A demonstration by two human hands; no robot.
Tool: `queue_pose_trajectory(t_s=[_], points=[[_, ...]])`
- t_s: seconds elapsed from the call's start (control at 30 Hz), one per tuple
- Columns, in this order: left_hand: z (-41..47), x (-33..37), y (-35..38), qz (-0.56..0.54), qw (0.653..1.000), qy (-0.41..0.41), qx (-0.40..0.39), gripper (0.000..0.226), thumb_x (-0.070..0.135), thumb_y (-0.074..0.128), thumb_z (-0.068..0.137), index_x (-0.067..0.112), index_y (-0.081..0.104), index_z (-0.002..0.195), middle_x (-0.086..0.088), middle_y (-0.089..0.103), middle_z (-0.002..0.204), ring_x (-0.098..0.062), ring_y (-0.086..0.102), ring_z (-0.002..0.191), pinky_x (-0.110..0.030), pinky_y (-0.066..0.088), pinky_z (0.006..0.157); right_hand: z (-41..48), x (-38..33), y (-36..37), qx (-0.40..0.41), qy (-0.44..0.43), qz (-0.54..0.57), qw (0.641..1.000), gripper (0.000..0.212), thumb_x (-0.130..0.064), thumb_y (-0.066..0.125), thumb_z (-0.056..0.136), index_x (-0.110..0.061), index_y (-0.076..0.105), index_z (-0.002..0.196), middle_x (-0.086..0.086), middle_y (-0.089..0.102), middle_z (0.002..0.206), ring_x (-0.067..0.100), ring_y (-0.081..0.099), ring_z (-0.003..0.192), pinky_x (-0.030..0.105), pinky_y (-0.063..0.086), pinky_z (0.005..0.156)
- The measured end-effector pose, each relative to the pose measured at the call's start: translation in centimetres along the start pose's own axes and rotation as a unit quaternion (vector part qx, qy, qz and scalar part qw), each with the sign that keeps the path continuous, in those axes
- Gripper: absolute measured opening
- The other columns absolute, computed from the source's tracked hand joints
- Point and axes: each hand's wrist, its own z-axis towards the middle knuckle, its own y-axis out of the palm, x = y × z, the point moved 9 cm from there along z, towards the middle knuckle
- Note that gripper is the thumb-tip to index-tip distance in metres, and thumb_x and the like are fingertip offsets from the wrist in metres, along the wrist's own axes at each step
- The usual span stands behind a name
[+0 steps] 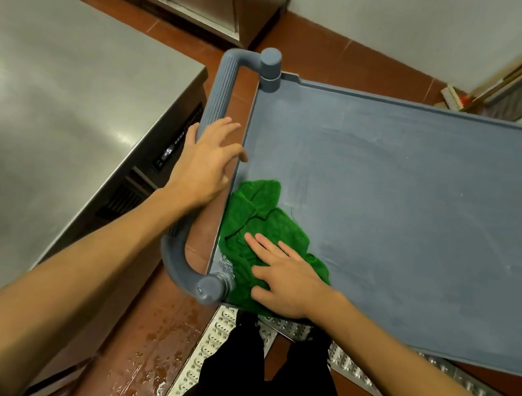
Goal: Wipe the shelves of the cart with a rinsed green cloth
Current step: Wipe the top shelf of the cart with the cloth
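— Which way does the top shelf [420, 203] run?
— Its long axis goes from the handle [221, 91] at centre-left out past the right edge of the frame. A steel worktop [51, 84] fills the left.
— And the green cloth [257, 211]?
— Bunched in the shelf's lower-left corner, against the rim beside the handle.
— Which grip is on it?
— The right grip [288, 279], fingers straight and spread, pressing flat on the cloth's lower part. The left grip [205, 163] rests spread on the handle, pinching nothing.
— So the next stroke?
— I'd judge rightward and up-frame, out of that corner. The right grip is the nearer one.
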Motion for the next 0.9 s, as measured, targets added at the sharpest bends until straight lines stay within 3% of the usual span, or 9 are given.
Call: queue_pose_trajectory(t_s=[0.2, 0.37, 0.53, 0.63, 0.83, 0.9], points=[[0.1, -0.2, 0.1, 0.003, 1.000, -0.004, 0.001, 0.047, -0.012, 0.063, 0.070, 0.015, 0.074, 0.107, -0.014, 0.047, 0.153, -0.030, 0.028, 0.151, -0.066, 0.020, 0.116, -3.0, 2.4, 0.3, 0.010, 0.040, 0.026, 0.999, 0.041, -0.053, 0.044, 0.098, -0.020, 0.068, 0.097, -0.013, -0.006, 0.166, 0.002, -0.010, 0.152, 0.036, -0.003, 0.124], [-0.2, -0.4, 0.4, 0.016, 1.000, 0.002, 0.000, 0.046, -0.011, 0.068, 0.070, 0.015, 0.074, 0.107, -0.015, 0.047, 0.152, -0.031, 0.028, 0.151, -0.066, 0.020, 0.117, -6.6, 5.6, 0.8, 0.035, 0.096, 0.027, 0.994, 0.027, -0.052, 0.044, 0.098, -0.029, 0.047, 0.085, -0.014, -0.005, 0.166, 0.000, -0.009, 0.152, 0.037, 0.003, 0.125], [-0.1, -0.5, 0.6, 0.019, 1.000, -0.002, -0.004, 0.042, -0.009, 0.070, 0.074, 0.018, 0.074, 0.107, -0.013, 0.046, 0.153, -0.030, 0.026, 0.152, -0.066, 0.019, 0.119, -10.2, 9.1, 0.3, 0.059, 0.155, 0.026, 0.986, 0.044, -0.066, 0.020, 0.080, -0.030, 0.044, 0.078, -0.018, -0.002, 0.164, -0.002, -0.004, 0.151, 0.035, 0.009, 0.125], [-0.2, -0.6, 0.6, 0.019, 1.000, -0.003, -0.003, 0.042, -0.010, 0.071, 0.075, 0.017, 0.075, 0.107, -0.013, 0.047, 0.153, -0.030, 0.027, 0.151, -0.066, 0.018, 0.120, -12.3, 10.7, 0.1, 0.072, 0.175, 0.029, 0.981, 0.041, -0.068, 0.018, 0.079, -0.032, 0.036, 0.070, -0.020, -0.001, 0.162, -0.002, -0.001, 0.151, 0.033, 0.011, 0.124], [-0.2, -0.6, 0.5, 0.021, 1.000, -0.002, -0.001, 0.040, -0.009, 0.072, 0.075, 0.015, 0.074, 0.106, -0.014, 0.048, 0.151, -0.032, 0.029, 0.150, -0.067, 0.017, 0.120, -17.1, 15.9, -0.4, 0.115, 0.250, 0.064, 0.959, 0.046, -0.065, 0.032, 0.083, -0.025, 0.050, 0.068, -0.023, 0.014, 0.162, -0.001, 0.016, 0.149, 0.036, 0.033, 0.116], [-0.2, -0.6, 0.3, 0.018, 1.000, -0.003, 0.003, 0.040, -0.010, 0.071, 0.075, 0.014, 0.074, 0.106, -0.015, 0.048, 0.151, -0.032, 0.030, 0.150, -0.067, 0.017, 0.120, -19.6, 18.6, -0.4, 0.131, 0.286, 0.071, 0.946, 0.052, -0.061, 0.039, 0.084, -0.018, 0.068, 0.088, -0.027, 0.015, 0.161, -0.004, 0.017, 0.148, 0.037, 0.037, 0.113]])
